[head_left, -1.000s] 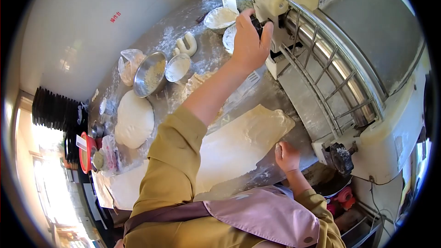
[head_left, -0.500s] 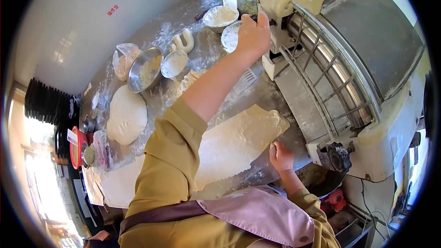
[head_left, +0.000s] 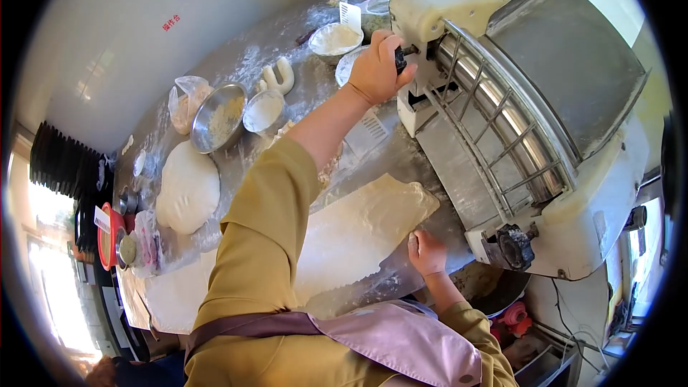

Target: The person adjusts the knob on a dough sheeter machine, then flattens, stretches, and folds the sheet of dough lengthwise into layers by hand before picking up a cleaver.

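Note:
My left hand (head_left: 377, 72) is closed around a black knob (head_left: 400, 61) on the near-left end of the dough sheeter (head_left: 602, 193). Part of the knob shows between thumb and fingers. Below, my right hand (head_left: 428, 252) makes a loose fist beside the edge of a long, flat dough sheet (head_left: 358, 236), with nothing visible in it. The sheet lies on the floured metal table, and my left arm covers part of it. Steel rollers (head_left: 502, 115) sit behind a barred guard (head_left: 494, 145). A second black knob (head_left: 513, 245) is at the sheeter's other end.
A large dough lump (head_left: 188, 188) rests at left, near a steel bowl (head_left: 215, 118) and a bowl of flour (head_left: 264, 111). Another flour bowl (head_left: 335, 41) and a white scraper (head_left: 366, 135) lie farther up. A dark pan (head_left: 494, 287) stands below the sheeter.
My left hand has turned on the knob, and more of the knob shows now. The whole view has shifted slightly. My right hand stays beside the dough sheet.

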### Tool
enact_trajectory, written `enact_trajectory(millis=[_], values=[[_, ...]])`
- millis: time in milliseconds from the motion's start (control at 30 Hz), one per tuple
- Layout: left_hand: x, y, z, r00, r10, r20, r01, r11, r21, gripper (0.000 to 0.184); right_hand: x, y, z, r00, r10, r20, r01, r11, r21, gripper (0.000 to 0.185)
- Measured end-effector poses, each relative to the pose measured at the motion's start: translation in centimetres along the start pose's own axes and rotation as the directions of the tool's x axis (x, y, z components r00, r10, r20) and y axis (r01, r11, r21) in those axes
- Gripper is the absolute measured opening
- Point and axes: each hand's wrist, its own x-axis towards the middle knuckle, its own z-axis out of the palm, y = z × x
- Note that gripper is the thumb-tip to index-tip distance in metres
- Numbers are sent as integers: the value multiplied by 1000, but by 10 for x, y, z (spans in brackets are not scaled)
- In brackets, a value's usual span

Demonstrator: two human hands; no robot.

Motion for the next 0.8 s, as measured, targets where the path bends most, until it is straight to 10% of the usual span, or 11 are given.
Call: enact_trajectory(millis=[133,200,233,267,367,467,600,800], values=[[7,23,0,982,-101,-162,93,994,-52,59,-1,2,3,999,-7,-33,8,1000,5,11],[39,61,-18,596,-790,142,756,492,-433,56,0,2,3,999,15,-30,-15,1000,19,11],[51,73,-24,235,-896,377,885,37,-464,56,-1,1,3,999,29,-25,-29,999,28,11],[54,66,-16,87,-868,489,879,-164,-447,57,-2,0,3,999,41,-26,-41,999,36,11],[54,60,-10,17,-852,523,794,-306,-525,50,-1,-3,1,998,67,-13,-66,996,52,12],[48,66,-4,98,-939,330,880,-73,-469,62,0,-2,0,997,81,5,-81,996,46,13],[24,60,9,569,-822,-28,760,539,-362,45,-1,-3,0,998,66,-17,-65,995,82,13],[13,49,13,758,-642,-114,584,746,-319,34,-4,0,2,996,90,-3,-89,994,56,15]])
